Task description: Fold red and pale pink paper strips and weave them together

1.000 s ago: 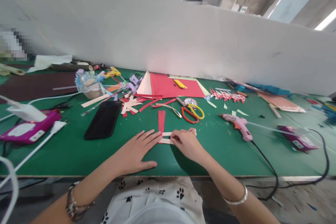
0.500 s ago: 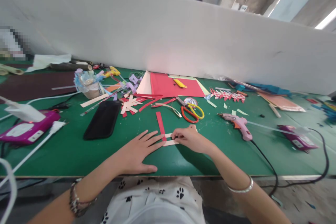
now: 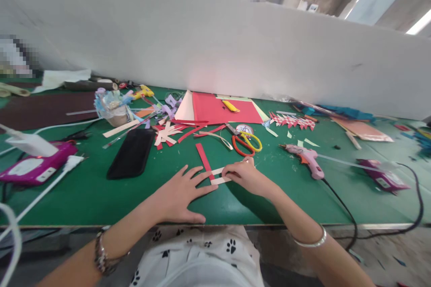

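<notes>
My left hand (image 3: 182, 190) lies flat on the green table (image 3: 101, 193), fingers spread, its fingertips pressing the near end of a red paper strip (image 3: 204, 158). Two cream paper strips (image 3: 218, 176) cross that red strip. My right hand (image 3: 247, 175) pinches the right ends of the cream strips, fingers curled together. Both hands are near the front edge of the table, just in front of my body.
A black phone (image 3: 132, 152) lies left of the strips. Red and yellow scissors (image 3: 247, 142), a pink glue gun (image 3: 308, 158) with its cable, a red paper sheet (image 3: 222, 110), scrap strips (image 3: 168, 133) and a magenta device (image 3: 32, 166) surround the work area. A white partition (image 3: 215, 49) backs the table.
The red strip has swung so its far end points left, and only one red strip now shows. My right hand has shifted slightly right with the cream strips; my left hand stays flat.
</notes>
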A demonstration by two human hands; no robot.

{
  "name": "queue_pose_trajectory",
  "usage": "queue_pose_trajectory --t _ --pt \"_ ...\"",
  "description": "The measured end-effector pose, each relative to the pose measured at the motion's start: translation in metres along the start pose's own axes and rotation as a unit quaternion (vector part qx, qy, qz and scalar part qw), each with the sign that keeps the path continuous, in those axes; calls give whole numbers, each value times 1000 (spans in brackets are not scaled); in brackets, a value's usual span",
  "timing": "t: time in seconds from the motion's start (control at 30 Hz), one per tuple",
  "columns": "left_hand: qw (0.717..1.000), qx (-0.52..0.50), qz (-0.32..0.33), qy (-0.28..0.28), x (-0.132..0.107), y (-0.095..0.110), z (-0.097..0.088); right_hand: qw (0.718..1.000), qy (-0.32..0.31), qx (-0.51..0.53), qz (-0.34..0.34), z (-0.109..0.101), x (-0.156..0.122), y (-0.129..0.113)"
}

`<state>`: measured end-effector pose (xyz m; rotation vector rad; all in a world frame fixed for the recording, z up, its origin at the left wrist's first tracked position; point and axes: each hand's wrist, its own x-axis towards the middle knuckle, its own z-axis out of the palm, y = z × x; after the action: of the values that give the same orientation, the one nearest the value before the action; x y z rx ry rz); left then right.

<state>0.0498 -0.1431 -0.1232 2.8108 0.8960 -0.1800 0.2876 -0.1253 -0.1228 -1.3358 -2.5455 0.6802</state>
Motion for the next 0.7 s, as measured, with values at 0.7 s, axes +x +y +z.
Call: queue_pose_trajectory --t 0.7 --pt "998 -23 46 24 0 -5 7 999 47 -21 12 2 0 3"
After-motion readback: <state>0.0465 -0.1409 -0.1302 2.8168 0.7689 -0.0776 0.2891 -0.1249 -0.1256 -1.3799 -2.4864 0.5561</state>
